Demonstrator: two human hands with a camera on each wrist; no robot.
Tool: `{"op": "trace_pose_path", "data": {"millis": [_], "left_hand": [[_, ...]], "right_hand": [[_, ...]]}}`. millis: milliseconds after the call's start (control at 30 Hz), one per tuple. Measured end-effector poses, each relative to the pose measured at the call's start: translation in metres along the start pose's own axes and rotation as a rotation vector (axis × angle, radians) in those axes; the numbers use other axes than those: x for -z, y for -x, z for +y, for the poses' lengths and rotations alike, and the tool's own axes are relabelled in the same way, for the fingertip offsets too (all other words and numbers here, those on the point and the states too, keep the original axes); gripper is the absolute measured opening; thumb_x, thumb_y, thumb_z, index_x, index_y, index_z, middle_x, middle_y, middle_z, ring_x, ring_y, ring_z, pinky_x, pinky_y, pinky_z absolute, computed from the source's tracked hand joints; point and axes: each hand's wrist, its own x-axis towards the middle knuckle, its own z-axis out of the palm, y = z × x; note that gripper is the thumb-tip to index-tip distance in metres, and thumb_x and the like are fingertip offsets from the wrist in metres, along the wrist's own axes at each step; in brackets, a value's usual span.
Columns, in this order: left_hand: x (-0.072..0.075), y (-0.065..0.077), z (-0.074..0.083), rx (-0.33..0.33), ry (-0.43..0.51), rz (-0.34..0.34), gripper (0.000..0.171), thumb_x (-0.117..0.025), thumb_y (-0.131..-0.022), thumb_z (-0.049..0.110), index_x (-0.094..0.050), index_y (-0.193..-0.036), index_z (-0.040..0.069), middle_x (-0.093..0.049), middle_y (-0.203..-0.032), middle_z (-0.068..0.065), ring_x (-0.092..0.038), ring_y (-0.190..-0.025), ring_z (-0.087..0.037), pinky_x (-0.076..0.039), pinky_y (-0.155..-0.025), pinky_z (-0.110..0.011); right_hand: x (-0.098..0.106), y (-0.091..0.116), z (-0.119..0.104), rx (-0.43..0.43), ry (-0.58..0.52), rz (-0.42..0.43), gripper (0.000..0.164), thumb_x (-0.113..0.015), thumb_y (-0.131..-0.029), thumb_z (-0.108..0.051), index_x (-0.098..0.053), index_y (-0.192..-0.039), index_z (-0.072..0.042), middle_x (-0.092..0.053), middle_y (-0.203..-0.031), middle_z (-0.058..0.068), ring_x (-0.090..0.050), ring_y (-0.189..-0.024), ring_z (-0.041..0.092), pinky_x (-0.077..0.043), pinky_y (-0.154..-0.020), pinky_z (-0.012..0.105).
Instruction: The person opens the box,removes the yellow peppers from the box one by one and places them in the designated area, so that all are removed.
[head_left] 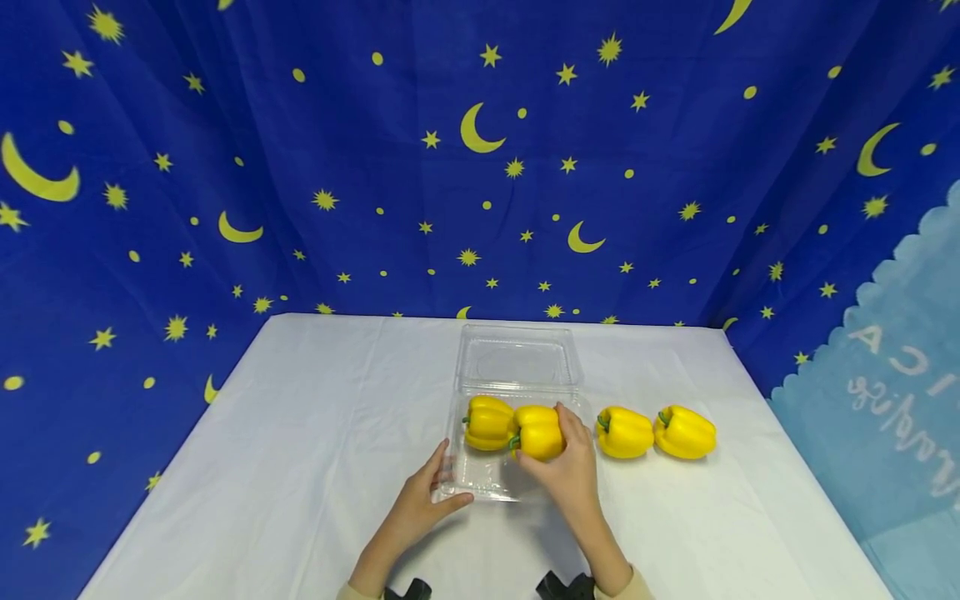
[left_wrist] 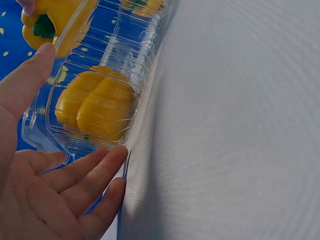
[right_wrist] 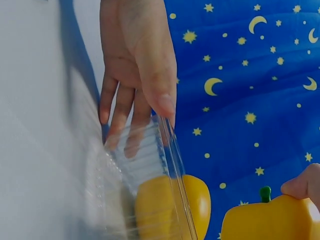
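Note:
My right hand (head_left: 572, 467) grips a yellow bell pepper (head_left: 542, 432) with a green stem, thumb on the near side and fingers on the far side. It holds this pepper over the base of a clear plastic clamshell box (head_left: 480, 482), above the rim in the right wrist view. Inside the base, at its back left, lies another yellow bell pepper (head_left: 489, 421). At the box's front left corner is my left hand (head_left: 416, 504), its fingers (left_wrist: 95, 187) nearly straight along the side wall and its thumb at the front rim.
The box's clear lid (head_left: 517, 360) lies folded back behind the base. Two more yellow bell peppers, one nearer (head_left: 626, 433) and one farther right (head_left: 686, 433), rest on the white tablecloth (head_left: 337, 400). A blue star-patterned curtain (head_left: 405, 167) hangs behind the table.

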Motion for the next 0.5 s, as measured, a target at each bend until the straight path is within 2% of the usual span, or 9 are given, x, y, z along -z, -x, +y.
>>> {"op": "trace_pose_path", "data": {"millis": [333,500], "left_hand": [[-0.001,-0.001,0.000,-0.004,-0.011,-0.006,0.091,-0.074,-0.082,0.032,-0.023,-0.149,-0.002,-0.052,-0.136,-0.025,-0.058,-0.117,-0.037,-0.047,-0.100,-0.050],[0.000,0.000,0.000,0.005,-0.014,-0.007,0.091,-0.075,-0.082,0.031,-0.023,-0.149,-0.002,-0.052,-0.136,-0.025,-0.057,-0.117,-0.037,-0.047,-0.099,-0.051]], "right_hand": [[0.015,-0.011,0.007,-0.070,0.006,0.001,0.086,-0.084,-0.062,-0.014,-0.044,-0.133,0.014,-0.052,-0.133,0.029,-0.046,-0.125,0.044,-0.038,-0.109,0.055],[0.023,-0.016,0.011,-0.068,0.005,0.025,0.084,-0.084,-0.062,-0.013,-0.045,-0.132,0.015,-0.052,-0.132,0.031,-0.047,-0.123,0.046,-0.038,-0.107,0.056]]}}
